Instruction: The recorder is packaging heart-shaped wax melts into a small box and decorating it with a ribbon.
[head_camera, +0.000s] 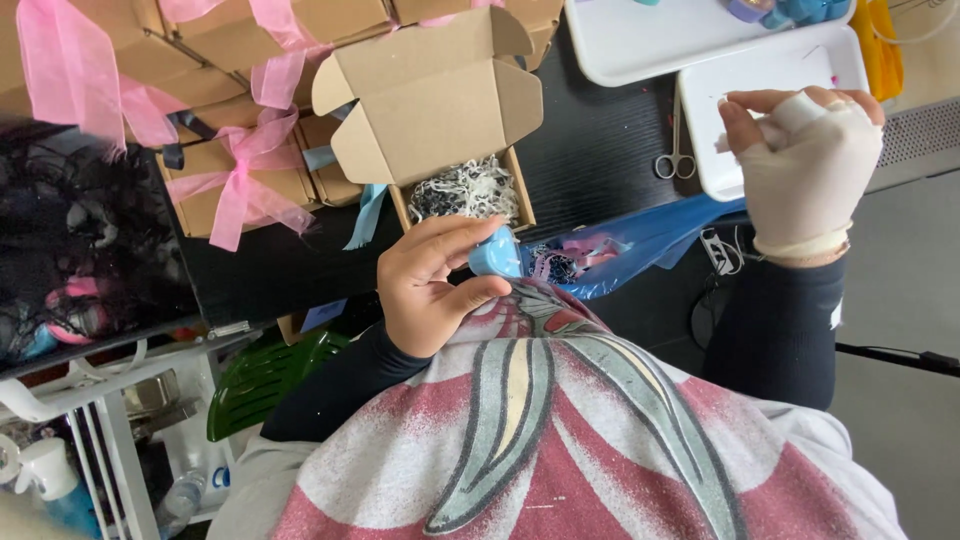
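The left hand (432, 290) grips a small blue object (495, 252) just below the open box (440, 110), while the bandaged right hand (805, 160) pinches something tiny that could easily slip from it.

The left hand (432, 285) covers most of the blue object (496, 253), so its shape cannot be told. Whatever the bandaged right hand (808, 165) pinches is too small to make out. Above it, the trays (640, 45) are cut by the top edge.
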